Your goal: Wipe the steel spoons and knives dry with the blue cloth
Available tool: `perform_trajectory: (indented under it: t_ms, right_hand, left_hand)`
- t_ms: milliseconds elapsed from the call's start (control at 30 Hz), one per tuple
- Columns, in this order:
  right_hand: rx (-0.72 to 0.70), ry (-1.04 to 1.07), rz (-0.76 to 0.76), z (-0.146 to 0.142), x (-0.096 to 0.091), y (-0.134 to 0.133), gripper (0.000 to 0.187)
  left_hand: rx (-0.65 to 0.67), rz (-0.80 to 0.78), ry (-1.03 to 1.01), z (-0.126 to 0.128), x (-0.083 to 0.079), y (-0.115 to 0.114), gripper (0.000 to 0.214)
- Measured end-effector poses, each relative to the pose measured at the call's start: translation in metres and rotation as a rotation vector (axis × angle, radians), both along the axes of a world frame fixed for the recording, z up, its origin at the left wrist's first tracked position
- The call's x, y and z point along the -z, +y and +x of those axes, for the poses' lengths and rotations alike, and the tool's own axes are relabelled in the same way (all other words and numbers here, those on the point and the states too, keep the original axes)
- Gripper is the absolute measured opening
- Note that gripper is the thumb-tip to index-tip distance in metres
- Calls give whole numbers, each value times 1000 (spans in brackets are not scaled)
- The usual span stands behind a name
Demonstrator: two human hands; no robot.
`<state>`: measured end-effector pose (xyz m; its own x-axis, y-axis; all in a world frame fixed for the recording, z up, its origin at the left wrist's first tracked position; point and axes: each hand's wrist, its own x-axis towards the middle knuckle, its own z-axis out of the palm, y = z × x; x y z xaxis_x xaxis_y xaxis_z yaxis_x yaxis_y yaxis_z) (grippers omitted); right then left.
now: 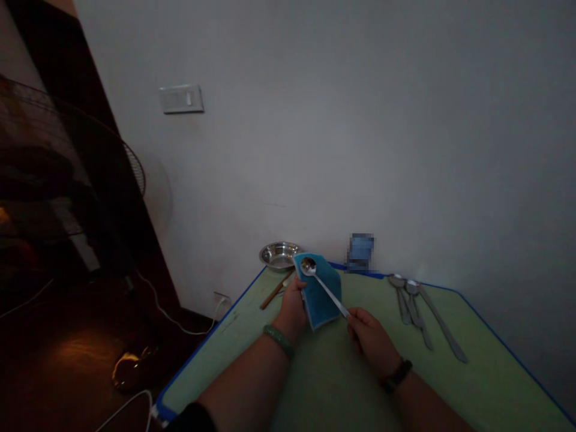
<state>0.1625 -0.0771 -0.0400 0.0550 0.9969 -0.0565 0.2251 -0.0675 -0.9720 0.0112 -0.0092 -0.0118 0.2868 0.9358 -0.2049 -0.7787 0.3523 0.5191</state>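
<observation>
A blue cloth (324, 303) is gripped in my left hand (293, 305), its pale-edged side hanging down over the table. Against the cloth's upper part rests the bowl of a long metal spoon (332, 298). My right hand (369, 336) is closed around the lower end of the spoon's handle, which slants up to the left. Just behind my left hand lie a brown wooden-looking stick (275, 291) and some small utensils, partly hidden by that hand. To the right of my right hand, several metal spoons (414, 306) lie together on the table.
The green table (450, 318) has a blue edge and stands against a pale wall. At its back are a shallow steel bowl (279, 257) and a blurred blue object (360, 252). A fan (130, 168) stands at the left; a white cable (168, 321) hangs below.
</observation>
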Motion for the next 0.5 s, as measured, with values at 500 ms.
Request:
perform_trajectory:
  t_ms: [500]
  right_hand:
    - [-26, -13, -3, 2, -6, -5, 23]
  left_hand:
    - [-94, -17, -12, -9, -11, -7, 20]
